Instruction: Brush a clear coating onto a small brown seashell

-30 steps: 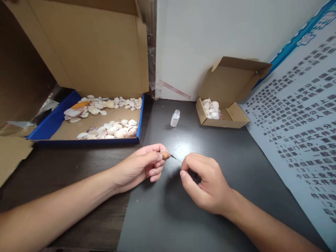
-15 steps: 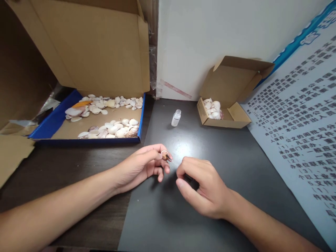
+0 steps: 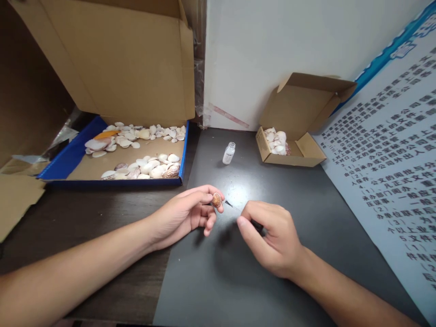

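My left hand (image 3: 189, 215) pinches a small brown patterned shell (image 3: 217, 200) between thumb and fingertips, just above the dark table (image 3: 259, 272). My right hand (image 3: 270, 238) is closed round a thin dark brush (image 3: 229, 204) whose fine tip points left and ends just right of the shell. A small clear bottle (image 3: 228, 153) stands open behind the hands. The brush's handle is mostly hidden in my right fist.
A blue-edged cardboard tray (image 3: 68, 159) with several pale shells (image 3: 143, 168) lies at back left under a big open carton flap (image 3: 112, 59). A small open cardboard box (image 3: 306, 156) with several shells sits at back right. A printed sheet (image 3: 391, 172) covers the right side.
My right hand drew the brush slightly back to the right, off the shell. My left hand turned the shell a little, so its patterned face shows more.
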Action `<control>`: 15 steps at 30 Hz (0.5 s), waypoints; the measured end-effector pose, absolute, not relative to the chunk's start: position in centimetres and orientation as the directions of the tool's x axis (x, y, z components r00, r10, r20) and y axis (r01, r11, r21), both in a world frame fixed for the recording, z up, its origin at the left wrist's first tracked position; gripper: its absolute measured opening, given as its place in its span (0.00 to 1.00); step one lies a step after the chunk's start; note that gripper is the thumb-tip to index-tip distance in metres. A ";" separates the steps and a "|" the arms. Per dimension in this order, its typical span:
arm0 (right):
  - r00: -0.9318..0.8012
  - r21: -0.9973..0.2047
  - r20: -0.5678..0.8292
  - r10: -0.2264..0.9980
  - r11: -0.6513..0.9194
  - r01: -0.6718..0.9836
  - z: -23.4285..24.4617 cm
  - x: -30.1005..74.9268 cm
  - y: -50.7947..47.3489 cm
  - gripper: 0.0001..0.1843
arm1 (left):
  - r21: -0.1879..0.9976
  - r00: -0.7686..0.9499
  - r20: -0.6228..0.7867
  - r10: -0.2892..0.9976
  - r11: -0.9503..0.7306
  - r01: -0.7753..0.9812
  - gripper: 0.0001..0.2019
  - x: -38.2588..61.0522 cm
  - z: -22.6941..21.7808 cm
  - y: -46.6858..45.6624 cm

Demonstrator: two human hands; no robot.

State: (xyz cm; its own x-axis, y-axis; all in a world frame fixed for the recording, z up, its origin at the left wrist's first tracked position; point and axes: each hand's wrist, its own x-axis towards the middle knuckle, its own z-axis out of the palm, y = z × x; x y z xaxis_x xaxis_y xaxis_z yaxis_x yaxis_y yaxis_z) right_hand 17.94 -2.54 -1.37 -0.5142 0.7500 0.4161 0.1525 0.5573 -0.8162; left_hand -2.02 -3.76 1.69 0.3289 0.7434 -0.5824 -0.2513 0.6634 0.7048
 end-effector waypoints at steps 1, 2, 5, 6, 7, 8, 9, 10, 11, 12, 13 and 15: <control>-0.503 -0.816 0.434 0.747 0.563 0.132 -1.4 17.9 -2.5 0.14 | 0.706 0.335 -0.578 0.744 0.662 -0.251 0.06 -2.0 1.6 -3.8; -0.509 -0.815 0.454 0.731 0.572 0.094 -1.4 17.9 -2.6 0.13 | 0.706 0.337 -0.576 0.745 0.661 -0.254 0.07 -2.0 1.6 -3.8; -0.575 -0.824 0.454 0.681 0.567 0.022 -1.4 17.9 -2.7 0.10 | 0.696 0.343 -0.580 0.739 0.668 -0.262 0.10 -2.0 1.6 -3.8; -0.592 -0.830 0.434 0.679 0.556 0.029 -1.5 17.9 -2.7 0.10 | 0.693 0.345 -0.583 0.735 0.672 -0.262 0.11 -2.0 1.6 -3.9; -0.599 -0.837 0.417 0.684 0.546 0.042 -1.5 17.9 -2.8 0.12 | 0.689 0.346 -0.587 0.732 0.676 -0.261 0.11 -1.9 1.6 -3.9; -0.594 -0.840 0.412 0.691 0.541 0.046 -1.5 18.0 -2.8 0.14 | 0.685 0.346 -0.591 0.729 0.680 -0.261 0.12 -1.9 1.6 -3.9; -0.580 -0.839 0.425 0.695 0.542 0.036 -1.5 18.0 -2.8 0.14 | 0.680 0.346 -0.596 0.725 0.684 -0.262 0.12 -1.9 1.6 -3.9; -0.564 -0.836 0.447 0.694 0.549 0.013 -1.5 18.0 -2.8 0.14 | 0.676 0.344 -0.601 0.722 0.688 -0.264 0.12 -1.9 1.6 -3.9; -0.554 -0.833 0.465 0.691 0.553 -0.010 -1.5 18.0 -2.8 0.12 | 0.671 0.340 -0.606 0.719 0.692 -0.267 0.13 -1.9 1.6 -3.9; -0.549 -0.833 0.474 0.688 0.552 -0.027 -1.5 18.1 -2.7 0.10 | 0.667 0.337 -0.610 0.717 0.694 -0.269 0.13 -1.9 1.6 -3.9; -0.554 -0.837 0.470 0.687 0.545 -0.034 -1.5 18.1 -2.7 0.08 | 0.666 0.334 -0.613 0.716 0.696 -0.270 0.13 -1.9 1.6 -4.0; -0.583 -0.851 0.440 0.683 0.525 -0.028 -1.6 18.1 -2.6 0.05 | 0.667 0.332 -0.616 0.715 0.697 -0.264 0.14 -1.9 1.4 -4.1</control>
